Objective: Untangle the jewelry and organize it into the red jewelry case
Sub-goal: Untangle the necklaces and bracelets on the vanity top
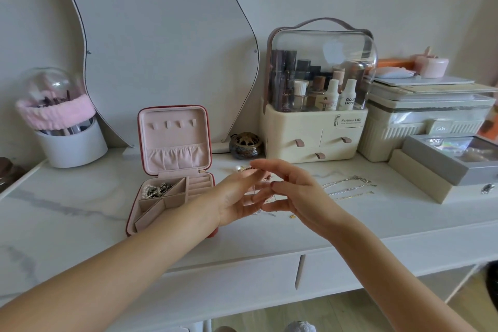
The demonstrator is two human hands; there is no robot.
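Observation:
The red jewelry case [134, 213] stands open on the marble table, its pink lid upright. Pearls and dark pieces [156, 189] fill its back-left compartment. My left hand [234, 199] hovers just right of the case, palm up with the fingers loosely straight. My right hand [296, 191] faces it, fingers spread, one fingertip bent toward the left hand's fingers. Both are blurred, and a faint thin strand seems to hang between them. A tangled clump with a pearl [244, 169] lies behind the hands. Several thin chains [347, 187] lie in rows to the right.
A small gold piece [292, 215] lies near the right wrist. Behind are a curved mirror [161, 43], a brass pot [245, 146], a cream cosmetics organizer [312, 135], stacked boxes [420, 170] at the right and a brush holder [70, 143] at the left. A drawer sits below the table's front edge.

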